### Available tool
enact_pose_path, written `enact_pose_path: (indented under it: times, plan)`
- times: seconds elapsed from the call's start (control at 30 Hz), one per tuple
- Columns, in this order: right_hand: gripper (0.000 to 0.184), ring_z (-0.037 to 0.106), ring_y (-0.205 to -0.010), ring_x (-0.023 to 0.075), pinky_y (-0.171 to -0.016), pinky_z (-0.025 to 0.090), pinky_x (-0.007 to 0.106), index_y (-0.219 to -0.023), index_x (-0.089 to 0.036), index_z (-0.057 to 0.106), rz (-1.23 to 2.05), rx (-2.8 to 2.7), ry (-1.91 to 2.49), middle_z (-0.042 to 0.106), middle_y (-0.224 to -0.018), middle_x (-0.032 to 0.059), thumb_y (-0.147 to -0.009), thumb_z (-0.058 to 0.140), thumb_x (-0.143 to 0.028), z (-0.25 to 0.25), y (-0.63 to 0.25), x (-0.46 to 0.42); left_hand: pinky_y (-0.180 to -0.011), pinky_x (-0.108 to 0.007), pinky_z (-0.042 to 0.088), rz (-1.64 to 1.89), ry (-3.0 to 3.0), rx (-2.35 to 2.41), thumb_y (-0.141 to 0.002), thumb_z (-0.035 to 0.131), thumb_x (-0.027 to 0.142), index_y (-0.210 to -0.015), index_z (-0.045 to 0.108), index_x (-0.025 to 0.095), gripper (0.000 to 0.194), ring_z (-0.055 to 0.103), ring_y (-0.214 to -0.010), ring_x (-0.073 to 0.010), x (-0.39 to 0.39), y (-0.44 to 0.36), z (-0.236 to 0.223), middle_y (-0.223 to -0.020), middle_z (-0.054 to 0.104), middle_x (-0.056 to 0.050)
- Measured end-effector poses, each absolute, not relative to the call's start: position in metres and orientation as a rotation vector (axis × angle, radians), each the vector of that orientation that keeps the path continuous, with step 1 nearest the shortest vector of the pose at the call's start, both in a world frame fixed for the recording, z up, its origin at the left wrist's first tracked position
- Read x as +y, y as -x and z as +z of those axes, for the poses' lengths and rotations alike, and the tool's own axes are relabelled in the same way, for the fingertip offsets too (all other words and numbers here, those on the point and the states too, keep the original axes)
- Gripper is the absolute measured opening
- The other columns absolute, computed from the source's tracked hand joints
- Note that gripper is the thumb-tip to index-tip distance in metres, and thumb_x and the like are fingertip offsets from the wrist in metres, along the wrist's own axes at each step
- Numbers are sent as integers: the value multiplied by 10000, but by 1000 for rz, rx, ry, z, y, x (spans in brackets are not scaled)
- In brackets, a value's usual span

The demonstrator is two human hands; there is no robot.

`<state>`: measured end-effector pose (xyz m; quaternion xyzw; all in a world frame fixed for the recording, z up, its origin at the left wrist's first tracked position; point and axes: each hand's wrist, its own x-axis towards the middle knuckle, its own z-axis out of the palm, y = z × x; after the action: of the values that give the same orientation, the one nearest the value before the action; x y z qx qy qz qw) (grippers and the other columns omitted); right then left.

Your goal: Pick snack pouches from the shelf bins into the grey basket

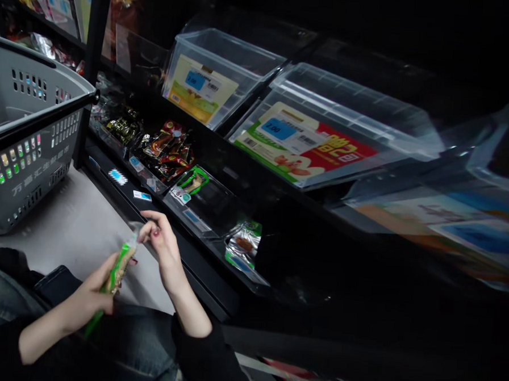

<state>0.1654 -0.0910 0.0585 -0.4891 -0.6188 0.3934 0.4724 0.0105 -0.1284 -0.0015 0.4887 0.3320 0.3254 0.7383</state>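
Packet [121, 267]: held in the left hand [91, 297], slim and green-edged, with pale contents showing through. It runs at a slant, its top tipped toward the right hand [163, 245].
Left grip: I have the fingers wrapped and the thumb pressed over the lower half; the packet lies between them, a green end poking out below and the upper half standing free above.
Right grip: my fingers are curled at the packet's clear top, the forefinger stretched out past it. Blur hides the tips, so I cannot tell whether they pinch the plastic or only brush it.
Knee [144, 344]: in jeans, below the packet as I view it.
Floor [76, 218]: pale, behind the packet's upper half.
Basket [37, 170]: grey, to my left, well apart from both hands.
Tray [201, 224]: low on the shelf, just beyond the right hand, with one green-edged pack [197, 179] in it.
Dark packs [166, 152]: heaped left of that tray.
Silver pouch [245, 244]: to the tray's right.
Boxes [369, 114]: clear, higher up, their cards reading 2.00.
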Motion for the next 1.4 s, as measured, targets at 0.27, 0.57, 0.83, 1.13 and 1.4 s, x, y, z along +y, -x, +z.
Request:
enact_pose_path:
  times: [0.27, 0.57, 0.83, 1.13, 1.4]
  plan:
    - [192, 433, -540, 89, -491, 327, 203, -696, -164, 554, 1503, -1418, 1202, 488, -605, -46, -640, 649, -322, 56, -171, -80, -883, -498, 367, 632, -382, 226, -522, 441, 38, -1113, 564, 130, 611, 577, -931, -267, -129, -14, 17, -1086, 629, -108]
    - [281, 424, -403, 65, -382, 289, 180, -739, -156, 502, 1649, -1003, 1430, 528, -529, -55, -555, 680, -271, 24, -165, -73, -920, -537, 334, 590, -190, 167, -726, 470, 94, -1221, 450, 133, 497, 489, -1123, -304, -129, -10, 24, -1099, 629, -139]
    - [271, 523, -619, 100, -593, 412, 209, -811, -190, 543, 1400, -1342, 1110, 561, -679, -48, -592, 694, -239, 30, -162, -74, -775, -384, 457, 643, -611, 739, -648, 637, 167, -998, 589, 173, 354, 609, -871, -239, -120, -12, -2, -974, 661, -72]
    - [335, 559, -543, 125, -563, 456, 284, -897, -149, 591, 1359, -1408, 1014, 597, -604, 3, -683, 581, -406, 25, -178, -57, -712, -293, 453, 1060, -1182, 1144, -589, 705, 337, -1047, 521, 165, 522, 603, -777, -207, -112, 42, 54, -854, 674, -18]
    - [59, 526, -515, 147, -487, 380, 297, -658, -193, 624, 1241, -1574, 1156, 574, -565, 40, -659, 572, -222, 11, -176, -47, -765, -314, 462, 1307, -1522, 1737, -615, 689, 325, -1084, 499, 144, 537, 589, -867, -213, -62, 190, 216, -961, 633, -34]
